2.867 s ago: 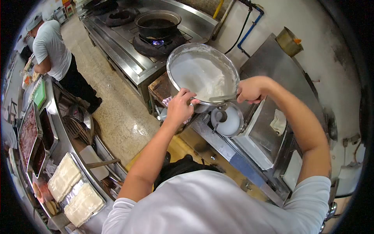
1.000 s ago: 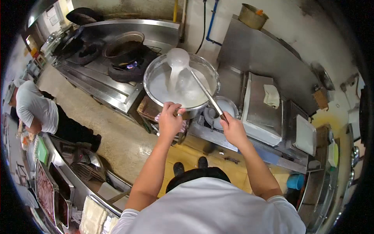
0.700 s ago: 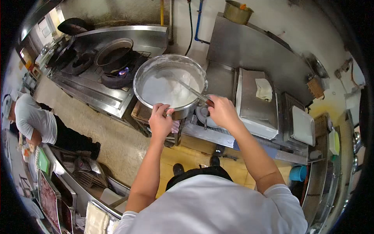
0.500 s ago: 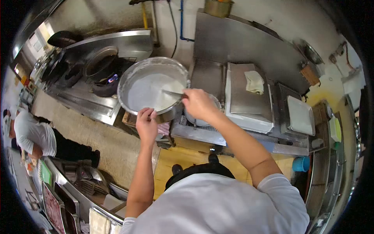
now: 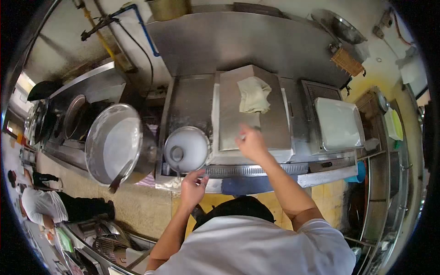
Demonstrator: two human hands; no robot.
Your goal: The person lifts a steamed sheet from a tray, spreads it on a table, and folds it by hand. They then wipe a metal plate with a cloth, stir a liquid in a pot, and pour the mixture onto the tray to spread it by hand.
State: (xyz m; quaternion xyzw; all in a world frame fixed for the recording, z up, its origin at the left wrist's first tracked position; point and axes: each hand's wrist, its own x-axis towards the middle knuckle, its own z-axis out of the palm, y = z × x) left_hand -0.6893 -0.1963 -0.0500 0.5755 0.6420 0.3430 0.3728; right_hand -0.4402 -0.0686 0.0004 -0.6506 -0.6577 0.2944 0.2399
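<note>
Away from ladle (image 5: 118, 178) now: right hand (image 5: 253, 144)

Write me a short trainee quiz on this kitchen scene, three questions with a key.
1. True or false: the folded cloth lies on the flat metal panel.
2. Which of the person's hands is nearer the small bowl? A) left B) right
3. Fill in: in the picture, the large bowl stands to the ____ of the small bowl.

Key:
1. True.
2. A, the left hand.
3. left
</note>
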